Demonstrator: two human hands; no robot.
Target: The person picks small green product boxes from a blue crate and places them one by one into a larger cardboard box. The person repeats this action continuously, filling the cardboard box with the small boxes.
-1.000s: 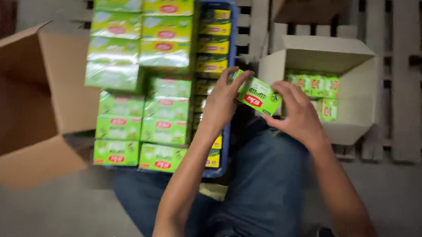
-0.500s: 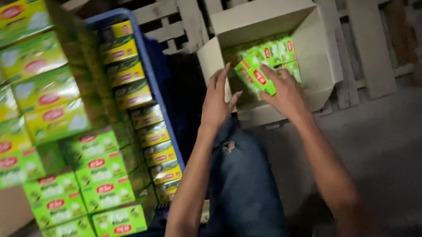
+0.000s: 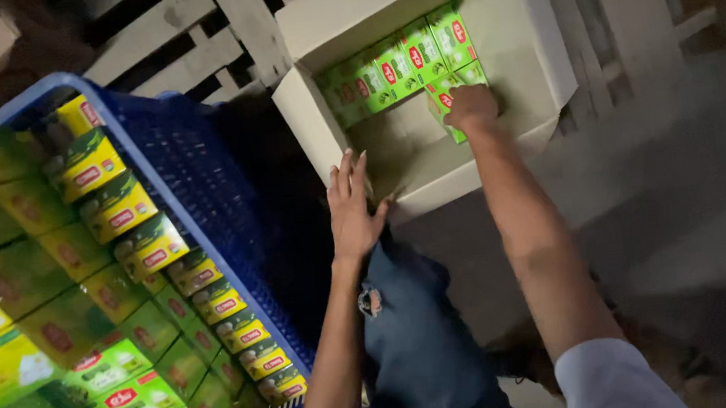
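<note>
My right hand (image 3: 472, 106) reaches into an open white cardboard box (image 3: 551, 45) and presses on a small green carton (image 3: 445, 98) at the end of a row of green cartons (image 3: 396, 59) standing along its back wall. My left hand (image 3: 353, 205) hovers flat with fingers spread beside the box's near left corner, holding nothing. My jeans-clad knee (image 3: 417, 335) lies below it.
A blue plastic crate (image 3: 179, 156) at left holds a row of yellow-green cartons (image 3: 151, 246). Stacked green cartons (image 3: 43, 333) fill the lower left. A wooden pallet (image 3: 202, 37) lies behind the crate and box. Grey concrete floor (image 3: 691, 209) spreads to the right.
Both hands carried a green carton from above the crate over to the white box. The right hand has set it down inside, and the left hand has let go and drawn back.
</note>
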